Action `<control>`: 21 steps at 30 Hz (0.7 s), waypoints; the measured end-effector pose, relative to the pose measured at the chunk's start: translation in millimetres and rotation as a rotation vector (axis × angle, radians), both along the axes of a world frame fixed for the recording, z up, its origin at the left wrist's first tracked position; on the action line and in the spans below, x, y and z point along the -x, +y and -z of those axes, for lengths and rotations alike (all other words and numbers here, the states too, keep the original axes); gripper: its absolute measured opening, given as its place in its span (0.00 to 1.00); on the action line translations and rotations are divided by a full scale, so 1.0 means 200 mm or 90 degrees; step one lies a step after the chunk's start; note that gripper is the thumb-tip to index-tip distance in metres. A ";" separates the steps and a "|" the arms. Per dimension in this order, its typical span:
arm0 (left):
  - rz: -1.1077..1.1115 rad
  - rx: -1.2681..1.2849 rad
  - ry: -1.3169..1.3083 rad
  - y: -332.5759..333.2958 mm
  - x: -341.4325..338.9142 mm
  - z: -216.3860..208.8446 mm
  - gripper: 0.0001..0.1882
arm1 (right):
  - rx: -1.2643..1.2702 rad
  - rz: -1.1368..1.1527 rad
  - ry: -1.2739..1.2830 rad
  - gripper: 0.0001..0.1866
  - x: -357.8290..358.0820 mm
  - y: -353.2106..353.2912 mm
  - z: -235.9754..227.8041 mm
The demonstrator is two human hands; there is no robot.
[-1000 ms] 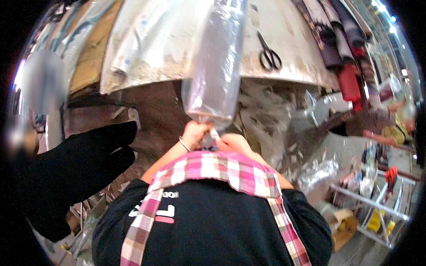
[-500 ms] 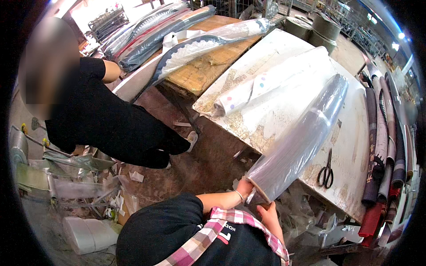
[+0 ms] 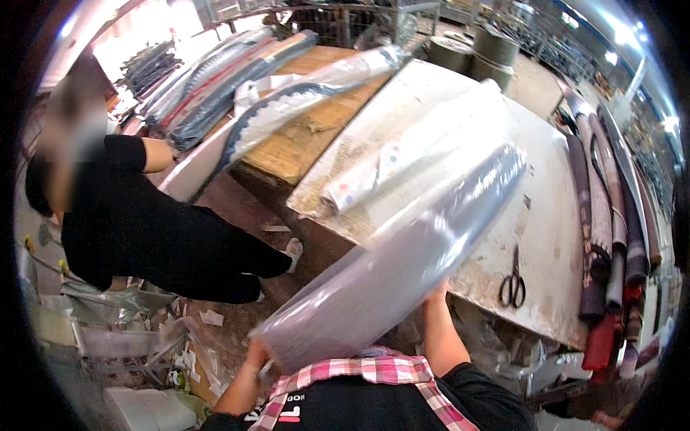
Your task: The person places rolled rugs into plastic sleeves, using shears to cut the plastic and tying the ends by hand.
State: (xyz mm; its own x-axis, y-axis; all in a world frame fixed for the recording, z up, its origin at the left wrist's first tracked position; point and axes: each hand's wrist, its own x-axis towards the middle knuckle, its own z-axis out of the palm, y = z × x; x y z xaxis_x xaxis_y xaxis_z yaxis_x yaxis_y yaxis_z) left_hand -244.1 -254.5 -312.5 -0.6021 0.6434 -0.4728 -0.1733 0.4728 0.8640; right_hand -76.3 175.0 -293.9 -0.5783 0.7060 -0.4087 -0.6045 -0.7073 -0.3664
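A long grey roll wrapped in clear plastic [image 3: 392, 266] slants across in front of me, its near end off the table and its far end over the white tabletop. My left hand [image 3: 256, 354] grips the near end at its left corner. Along the roll's right side, my right hand [image 3: 437, 290] holds it from the side and below, with most of its fingers hidden behind the plastic. A second, white roll with coloured dots [image 3: 359, 181] lies on the table beyond. Black-handled scissors [image 3: 512, 287] rest on the tabletop, right of my right hand.
The worn white table [image 3: 478, 276] stands ahead. A co-worker in black [image 3: 165, 223] at the left handles a wrapped roll [image 3: 287, 108] over a wooden table [image 3: 287, 147]. Rolls [image 3: 596, 215] lean along the right edge. Plastic scraps [image 3: 503, 345] lie under the table.
The wrapped roll's near end has swung left and lifted off the table edge. My left hand went left with it; my right hand moved up along its side.
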 end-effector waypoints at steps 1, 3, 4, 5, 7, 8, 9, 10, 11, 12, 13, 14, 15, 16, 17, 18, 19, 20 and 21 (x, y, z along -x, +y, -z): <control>-0.057 0.077 -0.070 -0.16 0.03 -0.02 0.18 | -0.100 -0.080 0.070 0.29 0.06 0.00 0.10; -0.214 0.152 -0.186 -0.43 0.03 -0.04 0.19 | -0.203 -0.139 0.127 0.25 0.18 -0.07 0.22; -0.286 0.149 -0.222 -0.50 0.01 -0.03 0.19 | -0.210 -0.120 0.114 0.23 0.24 -0.15 0.16; -0.343 0.136 -0.252 -0.54 -0.02 -0.01 0.19 | -0.215 -0.103 0.099 0.20 0.32 -0.24 0.05; -0.399 0.080 -0.285 -0.48 -0.02 0.04 0.20 | -0.151 -0.085 0.062 0.18 0.43 -0.26 -0.16; -0.403 0.044 -0.289 -0.40 0.01 0.05 0.20 | -0.149 -0.084 0.050 0.18 0.50 -0.24 -0.22; -0.398 0.008 -0.292 -0.32 0.05 0.06 0.21 | -0.214 -0.097 0.043 0.19 0.59 -0.16 -0.20; -0.383 -0.032 -0.291 -0.21 0.11 0.05 0.21 | -0.281 -0.100 0.026 0.19 0.65 -0.04 -0.19; -0.370 -0.077 -0.287 -0.11 0.18 0.04 0.21 | -0.349 -0.095 0.000 0.20 0.68 0.09 -0.22; -0.364 -0.126 -0.284 -0.02 0.24 0.03 0.21 | -0.217 -0.088 0.011 0.21 0.77 0.08 -0.52; -0.354 -0.174 -0.280 0.07 0.30 0.01 0.22 | -0.105 -0.142 0.023 0.22 0.80 0.10 -0.74; -0.331 -0.218 -0.274 0.17 0.37 -0.02 0.22 | -0.116 -0.131 0.006 0.26 0.84 0.16 -0.83; -0.298 -0.255 -0.263 0.31 0.46 -0.03 0.22 | -0.203 -0.129 -0.098 0.30 0.81 0.20 -0.93; -0.274 -0.305 -0.233 0.41 0.56 -0.07 0.23 | -0.284 -0.119 -0.108 0.29 0.80 0.22 -0.95; -0.247 -0.369 -0.200 0.51 0.69 -0.11 0.23 | -0.363 -0.123 -0.123 0.29 0.74 0.24 -0.95; -0.229 -0.444 -0.232 0.60 0.79 -0.15 0.24 | -0.387 -0.166 -0.127 0.24 0.62 0.27 -0.92; -0.289 -0.537 -0.415 0.69 0.91 -0.18 0.24 | -0.413 -0.220 -0.128 0.20 0.50 0.27 -0.89; -0.318 -0.520 -0.459 0.82 0.94 -0.24 0.23 | -0.400 -0.225 -0.202 0.17 0.35 0.28 -0.84; -0.384 -0.459 -0.445 0.93 1.00 -0.26 0.23 | -0.388 -0.239 -0.272 0.15 0.19 0.28 -0.79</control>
